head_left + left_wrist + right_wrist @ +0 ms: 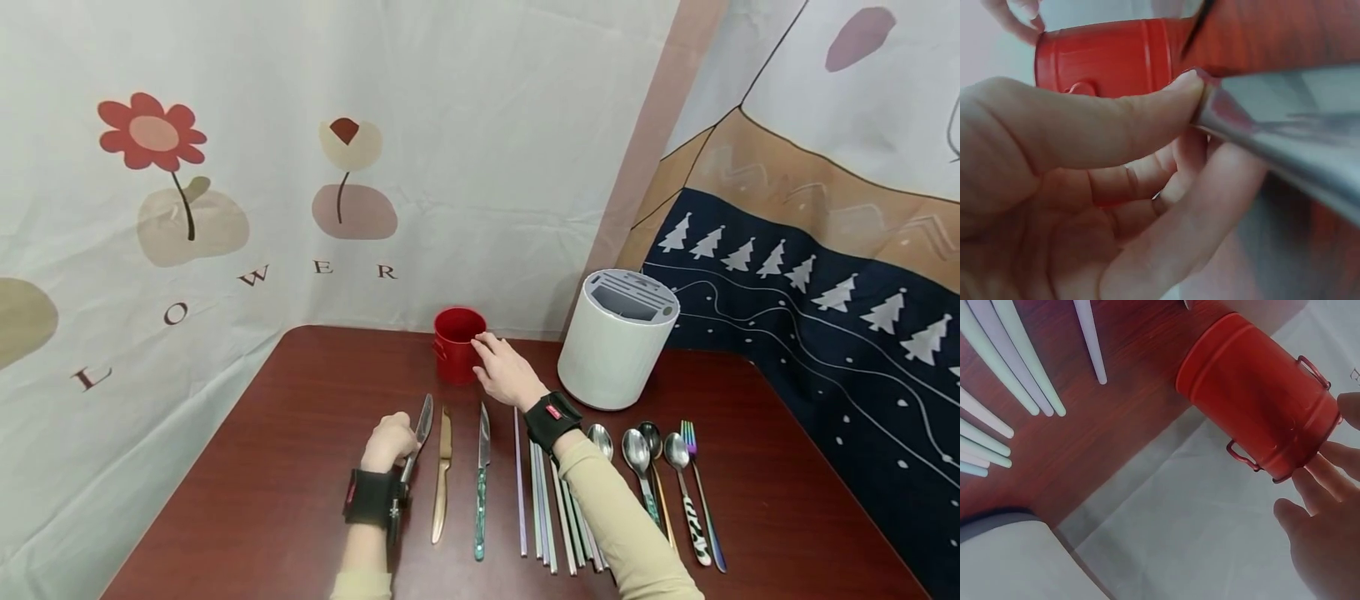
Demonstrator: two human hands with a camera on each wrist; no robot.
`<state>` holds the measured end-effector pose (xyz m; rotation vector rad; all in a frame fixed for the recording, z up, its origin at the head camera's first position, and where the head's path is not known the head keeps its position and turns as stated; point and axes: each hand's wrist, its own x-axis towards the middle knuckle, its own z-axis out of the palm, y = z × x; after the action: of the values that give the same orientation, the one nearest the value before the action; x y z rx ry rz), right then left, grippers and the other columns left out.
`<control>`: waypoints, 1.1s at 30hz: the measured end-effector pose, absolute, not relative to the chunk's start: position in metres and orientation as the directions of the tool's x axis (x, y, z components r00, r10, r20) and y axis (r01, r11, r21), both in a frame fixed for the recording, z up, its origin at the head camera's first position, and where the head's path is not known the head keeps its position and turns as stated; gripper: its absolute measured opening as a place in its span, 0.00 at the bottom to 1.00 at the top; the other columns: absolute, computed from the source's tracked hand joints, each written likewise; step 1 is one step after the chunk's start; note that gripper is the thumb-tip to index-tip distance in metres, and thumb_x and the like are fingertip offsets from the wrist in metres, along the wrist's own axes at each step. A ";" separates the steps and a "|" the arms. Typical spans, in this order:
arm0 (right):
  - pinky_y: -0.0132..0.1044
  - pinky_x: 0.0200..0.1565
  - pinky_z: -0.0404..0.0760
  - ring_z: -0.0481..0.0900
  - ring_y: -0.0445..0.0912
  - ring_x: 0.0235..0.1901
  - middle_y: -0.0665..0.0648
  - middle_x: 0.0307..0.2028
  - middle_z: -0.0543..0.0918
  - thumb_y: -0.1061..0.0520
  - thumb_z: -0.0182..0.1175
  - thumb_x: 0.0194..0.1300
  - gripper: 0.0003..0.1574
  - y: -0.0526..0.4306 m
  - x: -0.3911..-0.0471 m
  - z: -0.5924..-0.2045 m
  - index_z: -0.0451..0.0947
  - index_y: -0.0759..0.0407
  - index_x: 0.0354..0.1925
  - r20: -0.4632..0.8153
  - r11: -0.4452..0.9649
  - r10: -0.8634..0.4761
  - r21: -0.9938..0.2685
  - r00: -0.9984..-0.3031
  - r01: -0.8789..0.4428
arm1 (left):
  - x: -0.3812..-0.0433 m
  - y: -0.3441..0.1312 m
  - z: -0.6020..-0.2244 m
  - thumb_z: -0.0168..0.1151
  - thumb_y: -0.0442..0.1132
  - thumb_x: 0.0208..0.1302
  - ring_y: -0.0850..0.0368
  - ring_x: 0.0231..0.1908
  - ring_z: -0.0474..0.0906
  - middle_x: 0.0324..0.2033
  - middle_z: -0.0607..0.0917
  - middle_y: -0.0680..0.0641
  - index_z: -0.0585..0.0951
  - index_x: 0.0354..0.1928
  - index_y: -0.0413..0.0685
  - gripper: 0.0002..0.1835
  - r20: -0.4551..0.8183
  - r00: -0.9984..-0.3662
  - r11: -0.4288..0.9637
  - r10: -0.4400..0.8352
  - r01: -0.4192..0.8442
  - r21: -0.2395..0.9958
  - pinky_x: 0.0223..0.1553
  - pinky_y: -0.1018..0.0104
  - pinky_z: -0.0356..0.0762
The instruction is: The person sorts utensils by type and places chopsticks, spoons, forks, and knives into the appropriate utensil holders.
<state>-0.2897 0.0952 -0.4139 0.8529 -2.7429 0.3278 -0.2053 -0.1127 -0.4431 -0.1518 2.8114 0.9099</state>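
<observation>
My left hand [390,442] pinches a silver table knife [425,419] between thumb and fingers, its blade pointing toward the back of the table. In the left wrist view the knife's shiny metal [1297,119] runs off to the right from the fingertips. A red metal pail [454,354] with small side handles stands upright at the table's back edge. My right hand [510,373] reaches to the pail's right side, fingers extended at its rim. In the right wrist view those fingertips [1316,487] are right at the rim of the pail [1257,394].
Right of the left hand lie a gold knife [442,475] and a green-handled knife [482,492]. Several pastel chopsticks [542,508], spoons [637,454] and a rainbow fork [697,475] follow, partly under the right arm. A white cylindrical holder [611,358] with slots stands at the back right.
</observation>
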 end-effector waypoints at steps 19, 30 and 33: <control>0.46 0.70 0.60 0.66 0.55 0.67 0.64 0.66 0.68 0.55 0.56 0.67 0.33 0.097 -0.289 -0.409 0.65 0.66 0.66 0.261 0.820 -0.526 -0.096 -0.810 -0.564 | -0.235 -0.078 -0.361 0.62 0.29 0.60 0.45 0.32 0.82 0.31 0.84 0.38 0.77 0.38 0.37 0.06 0.623 -0.767 0.550 -0.151 0.459 0.698 0.35 0.55 0.76; 0.45 0.69 0.62 0.66 0.54 0.67 0.62 0.67 0.68 0.54 0.57 0.66 0.33 0.094 -0.289 -0.412 0.64 0.64 0.66 0.240 0.833 -0.518 -0.077 -0.821 -0.548 | -0.272 -0.070 -0.339 0.61 0.32 0.62 0.42 0.39 0.84 0.35 0.83 0.35 0.76 0.39 0.34 0.07 0.752 -0.587 0.500 -0.301 0.574 0.648 0.40 0.53 0.82; 0.46 0.68 0.63 0.67 0.54 0.67 0.63 0.66 0.68 0.54 0.57 0.66 0.34 0.094 -0.289 -0.412 0.64 0.64 0.66 0.245 0.830 -0.522 -0.073 -0.817 -0.552 | -0.282 -0.069 -0.346 0.61 0.33 0.63 0.42 0.39 0.84 0.36 0.83 0.35 0.76 0.40 0.35 0.08 0.743 -0.598 0.495 -0.301 0.568 0.658 0.40 0.53 0.82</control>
<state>-0.2889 0.0940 -0.4121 0.8314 -2.7973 0.2078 -0.2823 -0.0688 -0.3458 0.4038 3.3575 2.2312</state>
